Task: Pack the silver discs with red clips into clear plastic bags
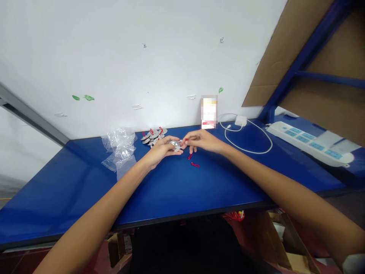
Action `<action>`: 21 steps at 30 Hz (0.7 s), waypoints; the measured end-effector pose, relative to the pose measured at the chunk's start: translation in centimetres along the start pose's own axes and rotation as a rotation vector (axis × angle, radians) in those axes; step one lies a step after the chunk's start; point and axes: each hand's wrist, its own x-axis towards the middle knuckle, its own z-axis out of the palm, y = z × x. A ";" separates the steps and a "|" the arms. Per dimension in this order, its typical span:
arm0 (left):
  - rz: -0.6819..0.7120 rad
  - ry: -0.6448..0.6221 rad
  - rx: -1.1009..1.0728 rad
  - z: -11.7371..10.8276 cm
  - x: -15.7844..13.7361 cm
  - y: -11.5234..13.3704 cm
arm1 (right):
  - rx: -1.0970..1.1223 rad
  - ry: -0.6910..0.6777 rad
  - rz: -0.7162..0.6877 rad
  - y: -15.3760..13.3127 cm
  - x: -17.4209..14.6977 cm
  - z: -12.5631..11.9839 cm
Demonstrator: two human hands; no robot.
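Note:
My left hand (163, 149) is closed on a round silver metal disc (175, 145), held between thumb and fingers just above the blue table. Right beside it, the fingers of my right hand (199, 140) pinch a small red cord loop (186, 140) at the disc's edge. Whether the cord passes through the disc is too small to tell. Below my right fingers lie more red cord loops, one of them a loose loop (195, 164). Behind my left hand is a pile of silver discs (154, 134), several with red loops on them.
Crumpled clear plastic bags (119, 146) lie left of the pile. A lit phone (209, 112), its screen blurred, leans on the white wall. Rightward are a white charger (241, 121) with its cable and a power strip (310, 142). Cardboard boxes (288, 243) stand below the table.

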 end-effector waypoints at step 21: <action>0.037 -0.034 -0.002 -0.6 0.3 -0.3 | 0.226 -0.056 0.157 -0.3 -0.5 0.2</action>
